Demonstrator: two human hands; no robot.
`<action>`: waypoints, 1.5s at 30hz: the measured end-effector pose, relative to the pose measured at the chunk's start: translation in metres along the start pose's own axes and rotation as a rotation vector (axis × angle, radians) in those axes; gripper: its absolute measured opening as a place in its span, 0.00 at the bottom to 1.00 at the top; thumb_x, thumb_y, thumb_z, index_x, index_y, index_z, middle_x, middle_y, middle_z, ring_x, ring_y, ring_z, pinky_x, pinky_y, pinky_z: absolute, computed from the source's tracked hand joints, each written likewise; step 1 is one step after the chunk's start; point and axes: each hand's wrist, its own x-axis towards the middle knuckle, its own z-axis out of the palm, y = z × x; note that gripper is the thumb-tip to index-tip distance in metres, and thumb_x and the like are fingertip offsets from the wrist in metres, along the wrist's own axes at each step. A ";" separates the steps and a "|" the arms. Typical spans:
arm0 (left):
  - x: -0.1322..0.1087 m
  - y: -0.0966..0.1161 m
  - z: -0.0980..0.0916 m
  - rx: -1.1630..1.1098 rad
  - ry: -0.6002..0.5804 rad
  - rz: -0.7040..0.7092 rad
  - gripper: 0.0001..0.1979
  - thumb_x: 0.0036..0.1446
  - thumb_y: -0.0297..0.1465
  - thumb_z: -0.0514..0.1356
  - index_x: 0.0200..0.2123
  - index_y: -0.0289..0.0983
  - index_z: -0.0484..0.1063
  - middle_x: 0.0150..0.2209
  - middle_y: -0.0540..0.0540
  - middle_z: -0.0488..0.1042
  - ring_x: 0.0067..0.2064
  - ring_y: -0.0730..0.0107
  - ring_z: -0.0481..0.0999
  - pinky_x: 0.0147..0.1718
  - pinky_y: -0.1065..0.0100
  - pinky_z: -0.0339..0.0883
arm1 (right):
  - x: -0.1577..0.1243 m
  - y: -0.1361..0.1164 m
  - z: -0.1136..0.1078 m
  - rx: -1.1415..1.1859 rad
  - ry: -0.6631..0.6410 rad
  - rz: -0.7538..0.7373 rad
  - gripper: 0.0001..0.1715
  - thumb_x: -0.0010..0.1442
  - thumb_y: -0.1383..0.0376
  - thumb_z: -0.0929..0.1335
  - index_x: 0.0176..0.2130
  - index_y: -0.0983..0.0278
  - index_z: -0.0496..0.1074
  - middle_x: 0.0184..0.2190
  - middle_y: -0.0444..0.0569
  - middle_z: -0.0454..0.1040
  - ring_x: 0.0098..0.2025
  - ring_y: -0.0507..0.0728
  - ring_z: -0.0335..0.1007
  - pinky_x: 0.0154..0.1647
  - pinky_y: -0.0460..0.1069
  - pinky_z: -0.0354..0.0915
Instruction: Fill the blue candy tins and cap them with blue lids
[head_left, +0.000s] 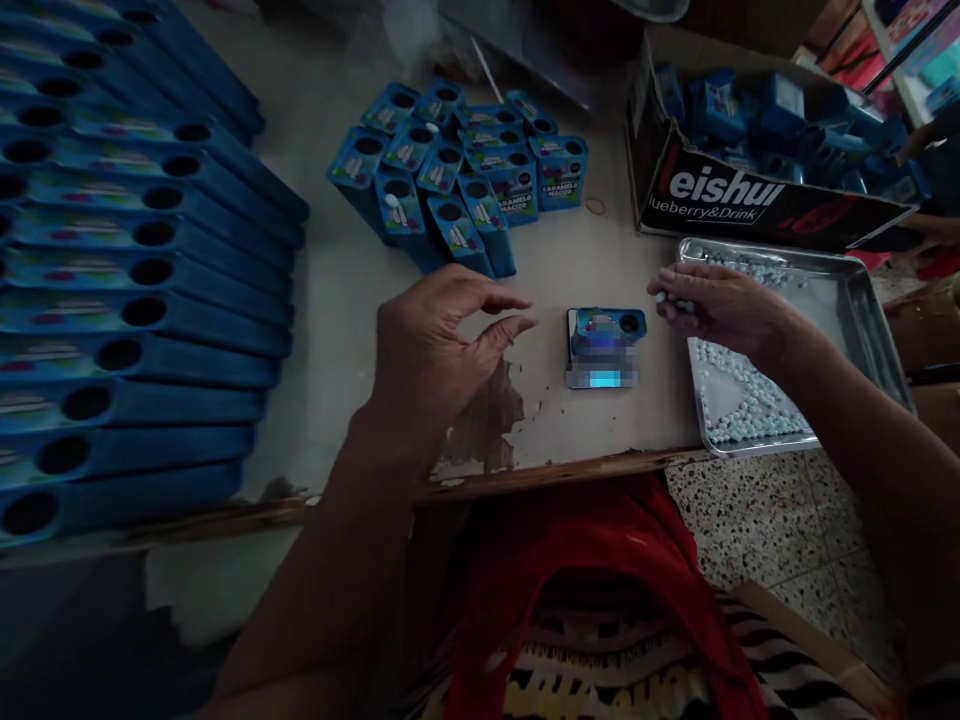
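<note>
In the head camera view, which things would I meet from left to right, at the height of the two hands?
Rows of blue rectangular boxes with round dark holes, the bare left hand, a lone blue box with a round hole, the bare right hand holding small pale round pieces.

A red apron (585,525) covers a striped, lettered shirt (615,650).

Small pale balls (681,304) sit gripped in the right hand (716,302).
</note>
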 end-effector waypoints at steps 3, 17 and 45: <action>-0.003 -0.009 -0.005 0.013 0.009 0.006 0.07 0.66 0.35 0.72 0.46 0.42 0.84 0.43 0.47 0.84 0.45 0.62 0.83 0.48 0.62 0.79 | -0.005 -0.002 0.001 0.019 0.012 0.038 0.13 0.62 0.63 0.81 0.36 0.63 0.75 0.28 0.44 0.73 0.27 0.48 0.66 0.24 0.43 0.60; 0.003 -0.009 0.027 -0.113 -0.161 -0.019 0.23 0.58 0.29 0.77 0.56 0.41 0.80 0.52 0.44 0.84 0.53 0.57 0.83 0.55 0.61 0.77 | -0.006 -0.001 0.012 -0.253 0.002 -0.109 0.19 0.62 0.54 0.81 0.37 0.62 0.76 0.24 0.43 0.74 0.23 0.47 0.60 0.22 0.45 0.52; 0.007 0.002 0.042 -0.101 -0.290 -0.104 0.26 0.64 0.37 0.72 0.63 0.44 0.75 0.59 0.42 0.80 0.59 0.51 0.80 0.63 0.52 0.73 | -0.007 0.008 0.014 -0.594 -0.057 -0.279 0.21 0.67 0.55 0.74 0.53 0.65 0.86 0.24 0.42 0.71 0.27 0.50 0.63 0.30 0.47 0.58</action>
